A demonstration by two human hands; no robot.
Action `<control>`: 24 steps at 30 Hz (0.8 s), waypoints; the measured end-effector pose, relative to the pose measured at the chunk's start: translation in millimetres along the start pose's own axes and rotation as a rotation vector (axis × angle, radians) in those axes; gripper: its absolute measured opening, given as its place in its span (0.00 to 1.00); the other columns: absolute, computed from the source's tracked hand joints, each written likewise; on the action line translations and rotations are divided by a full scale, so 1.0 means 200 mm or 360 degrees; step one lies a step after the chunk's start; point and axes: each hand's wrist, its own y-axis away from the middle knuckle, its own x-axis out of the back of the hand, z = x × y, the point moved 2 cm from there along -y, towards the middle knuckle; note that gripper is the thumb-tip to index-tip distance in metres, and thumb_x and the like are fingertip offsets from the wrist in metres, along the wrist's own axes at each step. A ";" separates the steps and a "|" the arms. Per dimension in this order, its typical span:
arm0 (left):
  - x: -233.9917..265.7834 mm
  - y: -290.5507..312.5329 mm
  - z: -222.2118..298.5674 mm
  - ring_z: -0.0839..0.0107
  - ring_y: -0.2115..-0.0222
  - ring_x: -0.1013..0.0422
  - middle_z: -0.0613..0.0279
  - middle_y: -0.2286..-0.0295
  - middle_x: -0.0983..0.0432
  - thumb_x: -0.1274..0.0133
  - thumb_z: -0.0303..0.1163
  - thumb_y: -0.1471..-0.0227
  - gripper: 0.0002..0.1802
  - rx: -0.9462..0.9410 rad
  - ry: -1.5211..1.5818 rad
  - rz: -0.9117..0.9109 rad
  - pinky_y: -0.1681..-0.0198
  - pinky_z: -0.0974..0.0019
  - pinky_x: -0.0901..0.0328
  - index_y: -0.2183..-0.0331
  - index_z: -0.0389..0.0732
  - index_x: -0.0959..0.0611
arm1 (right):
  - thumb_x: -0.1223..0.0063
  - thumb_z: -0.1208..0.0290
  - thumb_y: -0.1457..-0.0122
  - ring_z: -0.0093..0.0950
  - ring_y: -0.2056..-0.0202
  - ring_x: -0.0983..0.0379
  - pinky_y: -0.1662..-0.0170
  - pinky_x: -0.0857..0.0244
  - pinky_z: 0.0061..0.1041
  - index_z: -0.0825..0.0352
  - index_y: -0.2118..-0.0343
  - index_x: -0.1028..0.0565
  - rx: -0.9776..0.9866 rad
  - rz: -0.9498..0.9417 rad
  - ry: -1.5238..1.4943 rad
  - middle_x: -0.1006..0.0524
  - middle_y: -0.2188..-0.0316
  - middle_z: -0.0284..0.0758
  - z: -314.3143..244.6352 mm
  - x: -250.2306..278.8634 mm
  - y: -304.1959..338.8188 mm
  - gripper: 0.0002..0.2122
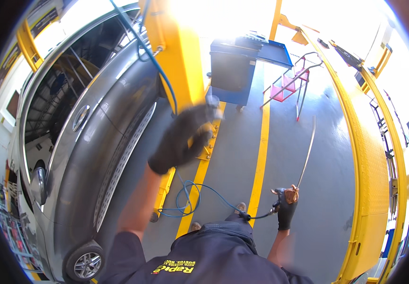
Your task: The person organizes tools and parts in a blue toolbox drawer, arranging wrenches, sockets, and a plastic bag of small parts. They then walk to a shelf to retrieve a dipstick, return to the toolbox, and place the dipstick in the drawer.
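My left hand [180, 137], in a black glove, is raised in front of the yellow lift post [176, 52]. Motion smears its fingers; they look curled, and a greyish blur at their tips cannot be made out. Lower on the right, my right hand [287, 213], also gloved, is closed around an air blow gun [276, 204]. From the gun a long thin metal tube [312, 137] points up and away over the floor. A blue air hose [218, 193] runs from the gun's black fitting [245, 216] leftward and loops near the post's foot.
A dark grey car [105, 128] stands close on the left. Ahead are a blue tool cabinet [233, 90] and a red-stepped ladder [282, 90]. On the right, a yellow lift ramp [367, 189] runs lengthwise. Yellow lines [260, 165] mark the grey floor.
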 end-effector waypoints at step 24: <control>1.12 -1.43 -2.02 0.45 0.45 0.26 0.42 0.43 0.25 0.52 0.38 0.30 0.21 -0.0313 -0.2223 0.0560 0.40 0.50 0.31 0.41 0.39 0.22 | 0.46 0.79 0.37 0.15 0.76 0.32 0.71 0.31 0.23 0.73 0.60 0.23 0.0204 0.0027 0.0369 0.22 0.73 0.31 -0.28 0.44 -1.61 0.05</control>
